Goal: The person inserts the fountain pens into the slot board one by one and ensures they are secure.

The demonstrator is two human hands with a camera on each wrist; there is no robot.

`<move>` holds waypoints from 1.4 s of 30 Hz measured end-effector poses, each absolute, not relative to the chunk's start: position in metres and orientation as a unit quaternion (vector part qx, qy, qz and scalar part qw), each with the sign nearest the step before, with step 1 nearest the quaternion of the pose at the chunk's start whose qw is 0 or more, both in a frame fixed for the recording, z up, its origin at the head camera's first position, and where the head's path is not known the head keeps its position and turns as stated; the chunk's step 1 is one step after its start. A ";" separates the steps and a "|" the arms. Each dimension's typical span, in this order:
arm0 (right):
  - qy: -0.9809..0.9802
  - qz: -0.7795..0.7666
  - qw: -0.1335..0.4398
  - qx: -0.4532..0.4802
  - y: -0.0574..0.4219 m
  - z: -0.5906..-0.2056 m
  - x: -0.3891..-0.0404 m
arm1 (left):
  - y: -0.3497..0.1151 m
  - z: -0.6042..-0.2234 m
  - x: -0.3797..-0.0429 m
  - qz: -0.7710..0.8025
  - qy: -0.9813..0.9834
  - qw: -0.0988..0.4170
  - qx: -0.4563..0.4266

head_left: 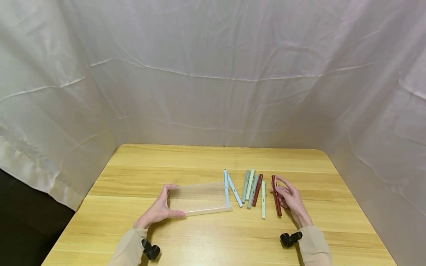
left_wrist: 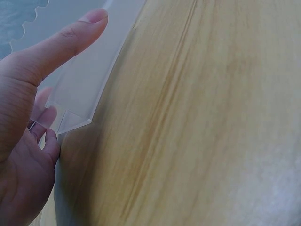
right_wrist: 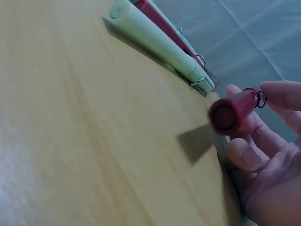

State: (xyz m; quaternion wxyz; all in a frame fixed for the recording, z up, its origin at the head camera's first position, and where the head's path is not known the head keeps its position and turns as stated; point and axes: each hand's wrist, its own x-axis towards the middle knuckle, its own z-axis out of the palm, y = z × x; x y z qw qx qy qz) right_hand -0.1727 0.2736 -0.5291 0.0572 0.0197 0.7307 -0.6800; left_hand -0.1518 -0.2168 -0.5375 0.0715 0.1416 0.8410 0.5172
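My left hand (head_left: 161,208) grips the left end of a clear plastic tray (head_left: 199,212), thumb along its near side and fingers at its far side. Up close in the left wrist view, the thumb lies over the tray's clear wall (left_wrist: 89,89). My right hand (head_left: 293,201) holds a dark red pen (head_left: 277,197) between thumb and fingers. In the right wrist view that red pen (right_wrist: 230,113) points one end at the camera and casts a shadow on the wood. Just left of it lies a pale green pen (head_left: 263,201).
One light blue pen (head_left: 226,188) lies at the tray's right end, and another light blue pen (head_left: 235,190) slants beside it. Farther right are grey-green pens (head_left: 253,192), a second pale green pen (head_left: 250,184) and another dark red pen (head_left: 257,190). Pale curtains (head_left: 213,103) surround the wooden table (head_left: 213,236).
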 end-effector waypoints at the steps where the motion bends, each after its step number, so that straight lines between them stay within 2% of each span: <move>1: 0.727 -0.684 0.057 0.017 0.274 -0.529 -0.173 | -0.217 -0.537 -0.152 0.518 0.840 0.072 0.141; 17: 0.619 -0.784 0.055 0.013 0.266 -0.519 -0.166 | -0.216 -0.538 -0.152 0.514 0.843 0.077 0.138; 24: 0.670 -0.742 0.022 -0.011 0.257 -0.509 -0.165 | -0.216 -0.537 -0.152 0.517 0.841 0.076 0.141; 36: 0.658 -0.748 0.010 -0.086 0.243 -0.500 -0.163 | -0.216 -0.537 -0.152 0.513 0.844 0.080 0.137; 42: 0.661 -0.745 0.009 -0.089 0.236 -0.501 -0.165 | -0.216 -0.537 -0.152 0.514 0.844 0.073 0.137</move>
